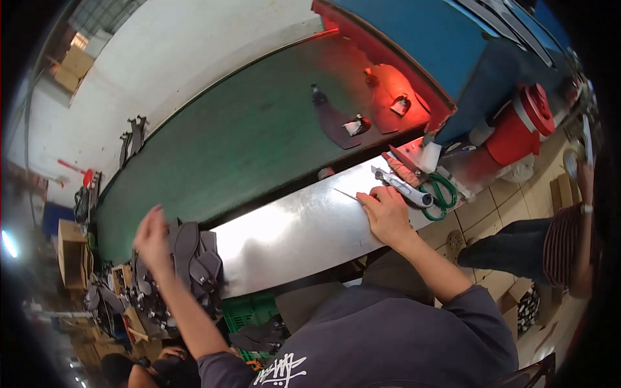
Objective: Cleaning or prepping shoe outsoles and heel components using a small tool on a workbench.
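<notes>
The dark grey pieces [188, 244] lie at the shiny desk's [291, 242] left end, just right of the nearer left hand [152, 238] (fingers too blurry to tell), while the right hand [389, 218] pinches a thin stick [345, 194] pointing left.

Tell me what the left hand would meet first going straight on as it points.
The left hand would probably meet the white wall first, beyond the green surface; the way between looks free, though blur and unclear depth leave its height uncertain.
</notes>
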Motion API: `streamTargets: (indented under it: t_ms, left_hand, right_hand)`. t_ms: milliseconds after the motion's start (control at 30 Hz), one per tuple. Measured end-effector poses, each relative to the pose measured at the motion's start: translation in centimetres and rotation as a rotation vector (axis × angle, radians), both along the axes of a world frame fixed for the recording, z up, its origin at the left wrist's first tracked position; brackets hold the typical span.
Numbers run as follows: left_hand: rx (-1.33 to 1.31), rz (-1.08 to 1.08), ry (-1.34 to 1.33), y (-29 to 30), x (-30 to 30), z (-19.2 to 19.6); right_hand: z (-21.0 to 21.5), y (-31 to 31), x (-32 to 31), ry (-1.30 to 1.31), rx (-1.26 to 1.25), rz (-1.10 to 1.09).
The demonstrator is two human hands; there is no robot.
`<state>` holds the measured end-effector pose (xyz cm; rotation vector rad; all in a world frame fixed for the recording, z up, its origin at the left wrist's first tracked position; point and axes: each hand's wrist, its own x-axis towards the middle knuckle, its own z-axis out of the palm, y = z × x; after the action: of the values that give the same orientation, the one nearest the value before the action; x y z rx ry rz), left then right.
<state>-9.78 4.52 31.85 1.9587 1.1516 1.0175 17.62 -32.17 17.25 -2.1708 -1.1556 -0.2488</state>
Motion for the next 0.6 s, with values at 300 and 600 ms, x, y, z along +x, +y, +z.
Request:
streamTargets:
  t_ms: [300, 600]
  left_hand:
    - [0.267, -0.490, 0.092, -14.8, 32.1, -13.1]
    - [0.093, -0.315, 0.037, -15.3, 39.3, -18.2]
  right_hand:
    - [1.0, -0.9, -0.9, 0.086, -0.078, 0.003]
    - [1.6, -1.2, -0.4, 0.194, -0.054, 0.047]
